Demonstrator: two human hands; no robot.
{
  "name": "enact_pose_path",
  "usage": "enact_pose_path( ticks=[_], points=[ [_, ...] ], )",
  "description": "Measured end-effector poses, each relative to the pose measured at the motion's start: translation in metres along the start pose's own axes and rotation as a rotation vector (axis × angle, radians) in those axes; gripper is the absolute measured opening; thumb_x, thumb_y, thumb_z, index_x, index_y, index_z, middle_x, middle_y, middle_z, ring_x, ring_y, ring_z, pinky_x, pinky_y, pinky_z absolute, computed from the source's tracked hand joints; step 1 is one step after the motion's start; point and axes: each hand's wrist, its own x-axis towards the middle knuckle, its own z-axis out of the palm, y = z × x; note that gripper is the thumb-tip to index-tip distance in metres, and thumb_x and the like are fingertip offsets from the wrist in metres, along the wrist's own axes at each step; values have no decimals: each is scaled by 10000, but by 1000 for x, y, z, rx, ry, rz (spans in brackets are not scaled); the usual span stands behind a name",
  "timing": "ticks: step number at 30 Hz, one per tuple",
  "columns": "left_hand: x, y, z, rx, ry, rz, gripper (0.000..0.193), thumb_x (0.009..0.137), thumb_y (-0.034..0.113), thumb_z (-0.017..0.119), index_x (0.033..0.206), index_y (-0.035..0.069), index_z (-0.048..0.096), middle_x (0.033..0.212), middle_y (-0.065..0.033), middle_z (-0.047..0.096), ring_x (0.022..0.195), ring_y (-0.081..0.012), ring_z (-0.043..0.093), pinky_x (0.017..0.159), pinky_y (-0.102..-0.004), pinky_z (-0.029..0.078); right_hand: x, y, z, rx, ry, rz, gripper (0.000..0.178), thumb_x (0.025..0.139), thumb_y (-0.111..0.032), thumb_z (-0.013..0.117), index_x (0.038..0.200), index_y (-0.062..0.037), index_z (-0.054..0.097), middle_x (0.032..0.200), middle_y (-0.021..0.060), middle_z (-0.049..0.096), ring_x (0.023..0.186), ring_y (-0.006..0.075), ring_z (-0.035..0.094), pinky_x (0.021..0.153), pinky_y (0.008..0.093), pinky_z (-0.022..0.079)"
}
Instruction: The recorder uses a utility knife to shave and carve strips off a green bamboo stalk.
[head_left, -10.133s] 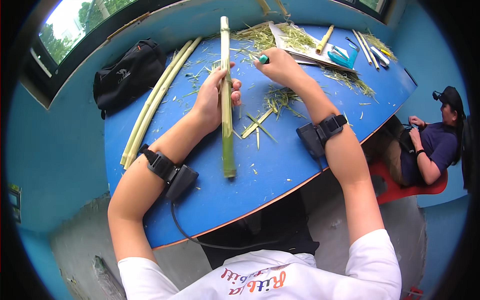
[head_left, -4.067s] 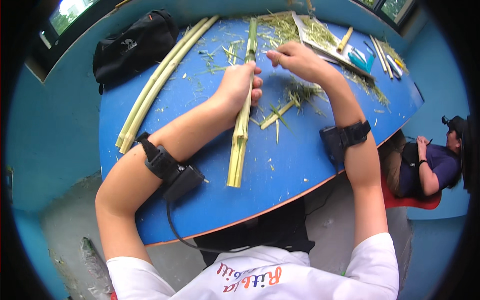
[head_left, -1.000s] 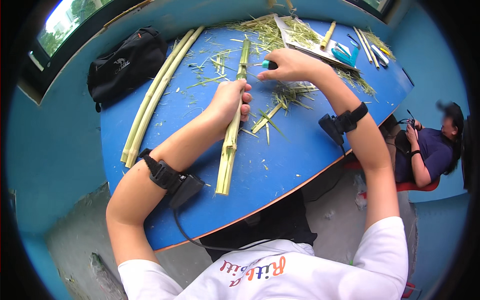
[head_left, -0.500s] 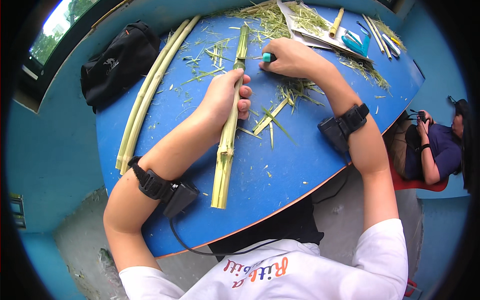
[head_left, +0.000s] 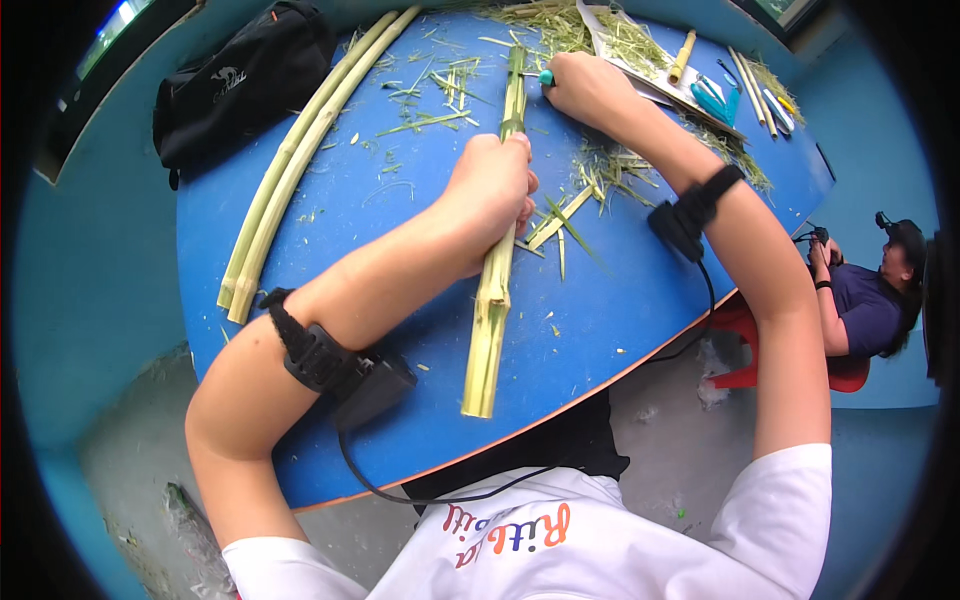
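Observation:
My left hand (head_left: 497, 188) is wrapped around the middle of a pale green bamboo-like stalk (head_left: 487, 335). The stalk points away from me across the blue table, its cut near end close to the table's front edge. Its far part looks greener and shows scraped, pale strips. My right hand (head_left: 592, 90) is closed around the teal handle of a knife (head_left: 546, 78), just right of the stalk's far part. The fingers hide most of the handle, and the blade is hard to make out. Green shavings (head_left: 610, 175) lie below the right hand.
Two long peeled stalks (head_left: 290, 165) lie at left beside a black bag (head_left: 240, 88). Shavings (head_left: 550, 32) heap at the far edge. A short stalk piece (head_left: 682, 57), a teal tool (head_left: 716, 102) and thin sticks lie far right. Another person (head_left: 865, 300) sits at right.
My left hand has turned knuckles-up around the stalk, and the stalk sits further right in view. My right hand with the knife has moved up and away along it. The whole view has shifted slightly.

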Motion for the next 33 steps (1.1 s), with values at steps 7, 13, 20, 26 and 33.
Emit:
enact_pose_path(
  ticks=[7, 13, 20, 26, 33],
  points=[
    [2, -1, 0, -2, 45, -46, 169, 912, 278, 360, 898, 112, 388, 620, 43, 363, 429, -45, 329, 406, -217, 290, -6, 2, 2, 63, -106, 0, 198, 697, -151, 538, 704, 39, 594, 723, 254, 585, 716, 382, 591, 662, 457, 464],
    [4, -1, -5, -22, 15, -53, 202, 900, 275, 363, 912, 78, 404, 669, -12, 422, 485, -84, 375, 435, -252, 347, -2, 2, 4, 22, -19, -25, 204, 698, -160, 553, 718, 37, 600, 697, 246, 587, 689, 384, 592, 652, 448, 474],
    [4, 3, -6, -23, 3, -68, 213, 908, 288, 356, 913, 82, 414, 677, 1, 409, 476, -65, 353, 428, -227, 336, 30, 16, 11, -17, -51, 4, 195, 691, -137, 536, 716, 47, 592, 700, 252, 589, 689, 388, 596, 645, 447, 478],
    [2, 1, -9, -48, 15, -86, 212, 906, 293, 351, 912, 89, 409, 673, 4, 417, 485, -66, 359, 436, -220, 338, -16, -12, -11, 64, -164, -107, 191, 699, -141, 552, 712, 47, 585, 714, 246, 589, 695, 374, 593, 656, 432, 473],
    [7, 4, -8, -53, 15, -90, 189, 912, 300, 352, 886, 118, 395, 620, 37, 392, 449, -52, 343, 405, -211, 287, -1, -7, -1, 31, -106, -39, 179, 691, -143, 563, 726, 26, 610, 713, 231, 598, 699, 373, 599, 651, 432, 479]
  ],
)
